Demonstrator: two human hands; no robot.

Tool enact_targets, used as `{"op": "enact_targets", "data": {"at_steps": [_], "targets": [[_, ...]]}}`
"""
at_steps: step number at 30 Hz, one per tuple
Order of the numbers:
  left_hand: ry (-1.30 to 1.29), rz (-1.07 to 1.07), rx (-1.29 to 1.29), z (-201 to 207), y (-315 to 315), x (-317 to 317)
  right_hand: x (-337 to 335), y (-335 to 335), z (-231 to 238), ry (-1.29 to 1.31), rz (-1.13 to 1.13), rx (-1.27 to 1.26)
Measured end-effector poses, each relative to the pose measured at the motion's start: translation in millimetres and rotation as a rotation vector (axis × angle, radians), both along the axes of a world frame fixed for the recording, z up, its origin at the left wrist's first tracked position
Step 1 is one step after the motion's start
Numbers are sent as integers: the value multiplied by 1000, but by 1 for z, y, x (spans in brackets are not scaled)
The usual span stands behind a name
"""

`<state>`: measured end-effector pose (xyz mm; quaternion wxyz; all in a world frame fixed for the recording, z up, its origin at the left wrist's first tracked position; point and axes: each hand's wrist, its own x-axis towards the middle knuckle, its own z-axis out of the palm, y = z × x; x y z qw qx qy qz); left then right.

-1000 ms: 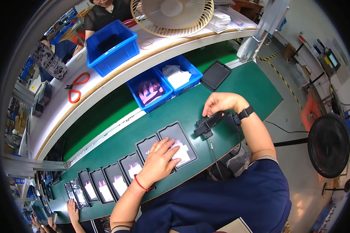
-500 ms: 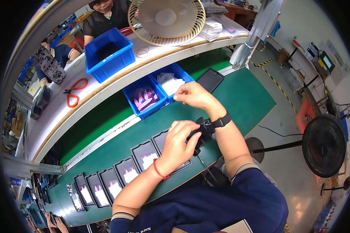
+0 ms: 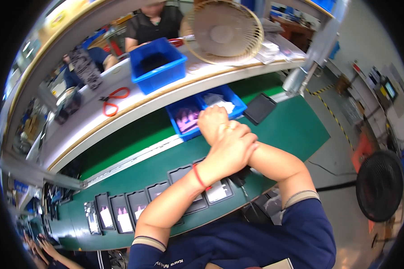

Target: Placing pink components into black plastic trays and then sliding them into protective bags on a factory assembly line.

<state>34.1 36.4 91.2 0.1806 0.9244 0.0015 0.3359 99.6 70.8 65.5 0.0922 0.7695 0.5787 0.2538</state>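
Note:
My left hand point(image 3: 233, 150) is closed around my right wrist, covering the dark watch band. My right hand point(image 3: 212, 124) is curled in front of the blue bin of purple pieces point(image 3: 186, 120); whether anything is inside its fingers is hidden. Beside it, another blue bin point(image 3: 241, 108) holds white sheets and clear film. Below my forearms runs a row of black trays point(image 3: 104, 197) with white and purple inserts point(image 3: 124, 219). A black device point(image 3: 241, 175) on a thin metal rod shows partly under my arms.
An empty-looking black tray point(image 3: 260, 107) lies right of the bins. On the white shelf are red-handled snips point(image 3: 117, 94), a blue crate point(image 3: 158, 67) and a pale fan point(image 3: 224, 33). A black fan point(image 3: 379, 184) stands at right. Co-workers are at the back and lower left.
My left hand has moved from beside the black device onto my right wrist. My right hand has gone from a raised pinch to a curled shape. The view has shifted.

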Motion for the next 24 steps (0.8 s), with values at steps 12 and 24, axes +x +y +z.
{"op": "enact_targets", "data": {"at_steps": [12, 24], "targets": [[-245, -282, -242, -14, 2, -24, 75, -11, 16, 991, 144, -237], [-273, -179, -481, -36, -11, 8, 99, -13, 22, 1368, 255, 368]]}}
